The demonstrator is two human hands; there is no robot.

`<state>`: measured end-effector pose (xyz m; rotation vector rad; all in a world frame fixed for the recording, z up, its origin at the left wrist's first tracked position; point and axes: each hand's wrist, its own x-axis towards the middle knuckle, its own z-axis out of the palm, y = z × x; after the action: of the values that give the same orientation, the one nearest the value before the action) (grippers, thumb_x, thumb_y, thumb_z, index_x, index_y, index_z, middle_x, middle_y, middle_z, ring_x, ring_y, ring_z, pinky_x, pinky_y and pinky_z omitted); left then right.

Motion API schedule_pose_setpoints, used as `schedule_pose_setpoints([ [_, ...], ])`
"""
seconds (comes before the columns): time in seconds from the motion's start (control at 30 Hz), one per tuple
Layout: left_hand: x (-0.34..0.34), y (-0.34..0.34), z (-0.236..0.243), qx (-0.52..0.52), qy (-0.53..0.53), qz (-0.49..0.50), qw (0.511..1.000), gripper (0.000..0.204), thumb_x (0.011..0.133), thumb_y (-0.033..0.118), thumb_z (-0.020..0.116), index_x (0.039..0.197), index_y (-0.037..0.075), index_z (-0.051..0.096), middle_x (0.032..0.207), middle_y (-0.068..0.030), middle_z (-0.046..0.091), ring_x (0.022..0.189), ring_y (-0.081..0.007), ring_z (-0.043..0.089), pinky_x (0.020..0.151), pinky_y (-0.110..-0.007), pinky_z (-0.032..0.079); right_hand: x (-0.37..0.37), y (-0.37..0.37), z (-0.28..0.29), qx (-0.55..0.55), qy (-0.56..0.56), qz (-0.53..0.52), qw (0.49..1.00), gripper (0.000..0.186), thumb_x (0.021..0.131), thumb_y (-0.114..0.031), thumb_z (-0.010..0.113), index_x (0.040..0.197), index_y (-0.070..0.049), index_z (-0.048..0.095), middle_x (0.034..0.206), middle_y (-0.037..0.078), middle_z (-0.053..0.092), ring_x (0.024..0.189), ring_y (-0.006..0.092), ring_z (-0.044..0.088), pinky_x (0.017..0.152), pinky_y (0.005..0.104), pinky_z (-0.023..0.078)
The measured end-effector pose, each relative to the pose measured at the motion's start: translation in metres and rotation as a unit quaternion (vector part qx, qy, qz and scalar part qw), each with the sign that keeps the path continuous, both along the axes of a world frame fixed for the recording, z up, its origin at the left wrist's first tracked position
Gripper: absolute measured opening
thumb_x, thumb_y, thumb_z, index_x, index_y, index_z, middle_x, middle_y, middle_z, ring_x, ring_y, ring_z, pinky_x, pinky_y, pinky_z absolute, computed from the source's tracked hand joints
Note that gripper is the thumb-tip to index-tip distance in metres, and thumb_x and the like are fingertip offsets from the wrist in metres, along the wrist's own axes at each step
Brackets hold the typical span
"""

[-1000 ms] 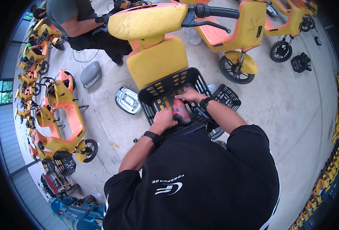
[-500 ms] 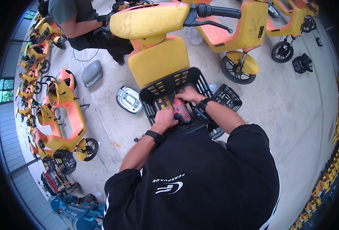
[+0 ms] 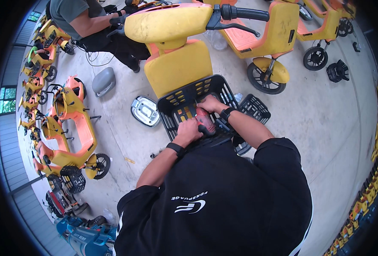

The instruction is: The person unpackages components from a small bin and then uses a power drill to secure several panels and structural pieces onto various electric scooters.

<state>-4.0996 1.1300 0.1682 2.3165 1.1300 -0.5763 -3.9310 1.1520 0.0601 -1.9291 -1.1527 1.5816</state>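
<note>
Drill point(image 3: 207, 123) in scuffed red plastic, with a black handle, sits inside the black basket point(image 3: 193, 87) fixed to the front of a yellow scooter point(image 3: 179, 68). The left hand point(image 3: 189, 129) is clamped around the handle; the right hand point(image 3: 210, 104) has its fingers bunched at the drill's nose, though I cannot tell what they pinch. The basket is hard plastic, a flared box pierced with rows of slots, and yellow shows through its bottom. Above it rise a smooth, flat panel with rounded corners and a smudged, bulging handlebar cover point(image 3: 167, 24). On the dull, faintly stained concrete floor point(image 3: 312, 119) lie a shiny oval tray point(image 3: 145, 112) with a dark rim, a rounded matte grey shell point(image 3: 104, 82) and another slotted basket point(image 3: 255, 107). Compared with a second ago, both hands and the drill keep their places in the basket, the scooter appears slightly farther right in view, and the other person's forearm point(image 3: 96, 24) has shifted right and a little higher.
</note>
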Motion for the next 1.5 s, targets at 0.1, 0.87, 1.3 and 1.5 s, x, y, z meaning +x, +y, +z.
schedule_pose_setpoints([
  [0.1,0.002,0.0,-0.001,-0.009,-0.003,0.002,1.0,0.054,0.064,0.036,0.08,0.099,-0.002,0.063,0.095,-0.019,0.068,0.089,-0.0316,0.068,0.078,-0.039,0.055,0.001,0.003,-0.006,-0.007,-0.005,0.01,1.0,0.037,0.081,-0.03,0.07,0.065,0.003,0.067,0.051,0.011,0.058,0.042,0.0207,0.054,0.043,0.0347,0.042],
  [0.87,0.002,0.0,-0.001,0.011,0.008,-0.016,1.0,0.047,0.063,0.032,0.081,0.095,0.0,0.067,0.094,-0.0161,0.068,0.088,-0.0296,0.068,0.077,-0.037,0.055,-0.001,0.007,-0.017,-0.027,0.067,-0.058,0.996,0.031,0.088,-0.024,0.062,0.074,0.003,0.068,0.055,0.006,0.058,0.042,0.0148,0.052,0.042,0.0314,0.041],
  [1.3,-0.001,0.0,0.003,0.025,0.0,-0.029,0.999,0.045,0.063,0.033,0.081,0.091,0.001,0.068,0.091,-0.0149,0.069,0.086,-0.0285,0.068,0.075,-0.036,0.055,-0.006,0.033,0.009,-0.043,-0.085,-0.037,0.995,0.058,0.066,-0.043,0.078,0.09,0.009,0.068,0.091,0.025,0.069,0.089,0.0359,0.068,0.081,0.0377,0.053],
  [1.5,-0.003,-0.001,0.004,0.028,0.009,-0.036,0.999,0.045,0.064,0.035,0.081,0.091,0.001,0.068,0.091,-0.0146,0.069,0.086,-0.0284,0.068,0.075,-0.036,0.054,-0.006,0.033,0.0,0.003,-0.12,-0.046,0.992,0.057,0.062,-0.044,0.081,0.085,0.007,0.069,0.088,0.023,0.069,0.085,0.0331,0.069,0.079,0.0373,0.054],
])
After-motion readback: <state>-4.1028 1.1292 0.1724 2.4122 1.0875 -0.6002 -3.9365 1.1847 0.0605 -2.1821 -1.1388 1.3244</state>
